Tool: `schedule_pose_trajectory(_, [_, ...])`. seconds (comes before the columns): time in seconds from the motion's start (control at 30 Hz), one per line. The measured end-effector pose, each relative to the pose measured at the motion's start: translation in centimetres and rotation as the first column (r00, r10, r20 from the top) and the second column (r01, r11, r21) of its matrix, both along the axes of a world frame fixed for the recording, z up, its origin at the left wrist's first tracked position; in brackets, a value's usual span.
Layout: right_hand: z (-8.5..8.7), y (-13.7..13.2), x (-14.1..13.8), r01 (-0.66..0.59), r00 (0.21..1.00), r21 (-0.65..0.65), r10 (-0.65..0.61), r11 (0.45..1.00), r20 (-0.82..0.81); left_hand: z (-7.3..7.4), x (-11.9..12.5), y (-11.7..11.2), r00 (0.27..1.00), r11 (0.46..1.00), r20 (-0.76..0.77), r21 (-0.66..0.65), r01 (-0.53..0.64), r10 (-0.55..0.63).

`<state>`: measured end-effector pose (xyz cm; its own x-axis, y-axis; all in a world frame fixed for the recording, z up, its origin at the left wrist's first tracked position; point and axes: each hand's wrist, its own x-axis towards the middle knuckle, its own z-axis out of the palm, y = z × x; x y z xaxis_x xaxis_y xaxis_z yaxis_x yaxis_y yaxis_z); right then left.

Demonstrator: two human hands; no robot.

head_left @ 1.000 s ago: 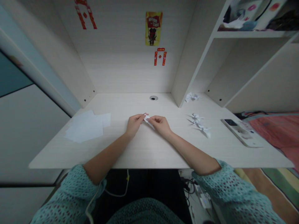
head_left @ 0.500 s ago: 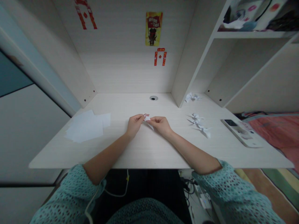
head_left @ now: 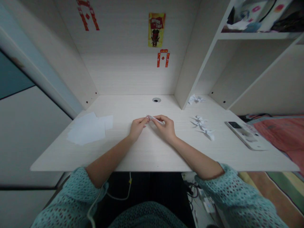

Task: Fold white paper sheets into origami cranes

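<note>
A small folded piece of white paper (head_left: 155,118) is held just above the pale desk (head_left: 152,152), near its middle. My left hand (head_left: 137,126) pinches the paper's left tip with thumb and forefinger. My right hand (head_left: 165,126) has its fingers closed over the paper's right part, and most of the paper is hidden under them. Both forearms rest on the desk, sleeves in teal knit.
Loose white sheets (head_left: 88,129) lie at the left of the desk. Several folded paper figures (head_left: 203,126) and a crumpled one (head_left: 195,99) lie at the right, with a phone (head_left: 245,134) beyond them. A cable hole (head_left: 156,100) is at the back. Shelves rise at the right.
My right hand has turned and moved up over the paper, which now lies flatter and more hidden. My left hand has stayed at its left tip.
</note>
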<state>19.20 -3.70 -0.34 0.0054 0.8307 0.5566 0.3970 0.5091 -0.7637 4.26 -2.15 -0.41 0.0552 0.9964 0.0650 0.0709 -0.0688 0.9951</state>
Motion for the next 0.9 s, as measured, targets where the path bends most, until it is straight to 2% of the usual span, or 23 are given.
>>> schedule_pose_trajectory(0.1, [-0.2, 0.3, 0.4, 0.053, 0.99, 0.141, -0.071, 0.989, 0.121, 0.0, 0.2, -0.2, 0.999, 0.999, -0.002, -0.016, 0.048, -0.048])
schedule_pose_trajectory(0.2, [-0.5, 0.5, 0.7, 0.031, 0.969, 0.227, -0.085, 0.973, 0.234, 0.2, 0.3, -0.2, 0.997, 0.998, 0.033, 0.006, 0.069, -0.069])
schedule_pose_trajectory(0.37, [-0.4, 0.7, 0.9, -0.154, 0.943, 0.25, 0.066, 0.956, 0.326, 0.3, -0.1, 0.2, 0.993, 0.999, 0.106, -0.006, 0.052, -0.051])
schedule_pose_trajectory(0.6, [-0.9, 1.3, 1.0, -0.163, 0.961, 0.216, 0.105, 0.963, 0.256, 0.3, 0.0, 0.2, 0.989, 0.997, 0.128, -0.006, 0.073, -0.072])
schedule_pose_trajectory(0.77, [-1.3, 1.5, 0.9, -0.19, 0.975, 0.21, 0.16, 0.959, 0.153, 0.3, 0.2, 0.0, 0.992, 0.998, 0.114, 0.016, 0.054, -0.056])
schedule_pose_trajectory(0.9, [-1.4, 1.7, 0.9, -0.184, 0.978, 0.182, 0.162, 0.966, 0.131, 0.6, 0.2, -0.2, 0.994, 0.999, 0.104, 0.022, 0.035, -0.037])
